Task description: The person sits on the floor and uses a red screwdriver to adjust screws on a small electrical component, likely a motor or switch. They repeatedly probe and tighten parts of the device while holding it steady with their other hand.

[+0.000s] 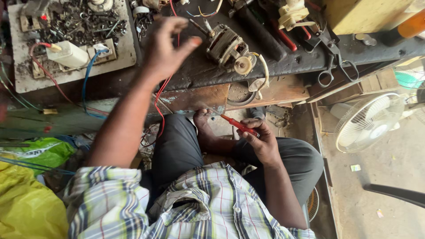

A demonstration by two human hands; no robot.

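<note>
My left hand point(166, 46) is raised over the dark workbench point(283, 66), fingers apart and holding nothing, just left of a small electric motor point(228, 48). A red wire point(160, 106) hangs down below that hand. My right hand point(261, 141) rests over my lap and grips a red-handled screwdriver point(237, 125), whose clear tip points up and left toward my bare foot point(202, 121). I sit cross-legged in grey trousers and a plaid shirt.
A white board point(71, 71) with switches, screws and red and blue wires lies at the left. Scissors point(338, 66) and red-handled tools lie on the bench. A white table fan point(369, 121) stands at the right. Yellow and green bags point(26, 194) sit at lower left.
</note>
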